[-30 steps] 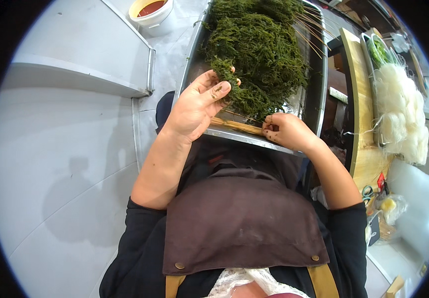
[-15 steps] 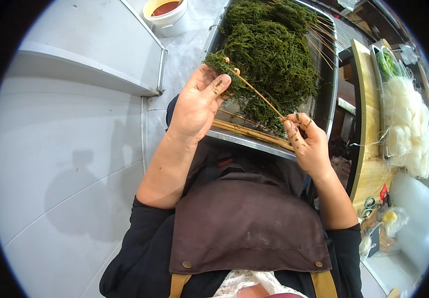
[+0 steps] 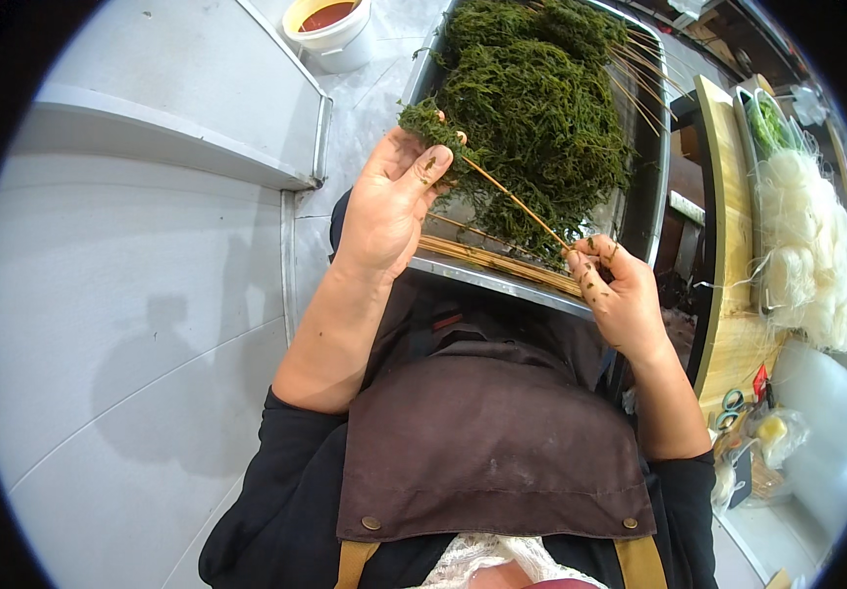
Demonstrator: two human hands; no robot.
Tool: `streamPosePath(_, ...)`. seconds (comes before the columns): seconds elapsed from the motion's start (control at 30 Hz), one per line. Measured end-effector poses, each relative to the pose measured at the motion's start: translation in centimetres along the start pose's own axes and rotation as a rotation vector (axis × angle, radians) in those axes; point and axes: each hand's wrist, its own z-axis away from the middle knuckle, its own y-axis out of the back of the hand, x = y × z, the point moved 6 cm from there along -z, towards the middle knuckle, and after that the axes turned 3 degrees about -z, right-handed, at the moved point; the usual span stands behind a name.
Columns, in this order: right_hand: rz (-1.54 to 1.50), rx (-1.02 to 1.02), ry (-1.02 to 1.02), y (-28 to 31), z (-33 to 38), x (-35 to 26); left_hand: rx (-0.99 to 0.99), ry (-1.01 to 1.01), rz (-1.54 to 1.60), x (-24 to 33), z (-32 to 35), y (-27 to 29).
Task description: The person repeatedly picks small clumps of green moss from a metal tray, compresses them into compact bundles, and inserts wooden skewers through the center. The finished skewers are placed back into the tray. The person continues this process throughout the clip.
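A steel tray [image 3: 502, 277] in front of me holds a big heap of dark green seaweed [image 3: 541, 108]. My left hand [image 3: 389, 201] pinches a small tuft of seaweed [image 3: 423, 123] over the tray's near left side. My right hand [image 3: 620, 290] grips the lower end of a thin bamboo skewer [image 3: 512, 201], whose tip reaches up to the tuft at my left fingers. More skewers [image 3: 497, 260] lie in a row along the tray's near rim. I wear a brown apron [image 3: 487, 442].
A white tub of red sauce [image 3: 330, 29] stands at the top left on the grey floor. A wooden board [image 3: 728, 226] on the right carries white noodles [image 3: 801, 245] and greens [image 3: 767, 123]. Loose skewers [image 3: 639, 83] lean in the tray's far right.
Both hands lifted from the tray's near rim. My right hand raised a skewer, and my left hand picked up a tuft of seaweed and met the skewer's tip.
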Motion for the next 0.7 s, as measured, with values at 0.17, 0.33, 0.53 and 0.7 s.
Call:
streamPosePath(0.17, -0.008, -0.048, -0.070, 0.4, -0.3, -0.5, -0.013, -0.084, -0.147, 0.4, 0.1, -0.2)
streamPosePath(0.33, 0.046, -0.044, -0.068, 0.7, -0.6, -0.7, -0.060, -0.247, -0.388, 0.9, 0.7, -0.9)
streamPosePath(0.53, -0.004, 0.013, -0.033, -0.5, -1.3, 0.8, -0.033, -0.273, -0.290, 0.7, 1.2, -1.7)
streamPosePath(0.7, -0.126, 0.001, -0.082, -1.0, -1.4, 2.1, 0.002, -0.224, -0.332, 1.6, 0.5, -1.8)
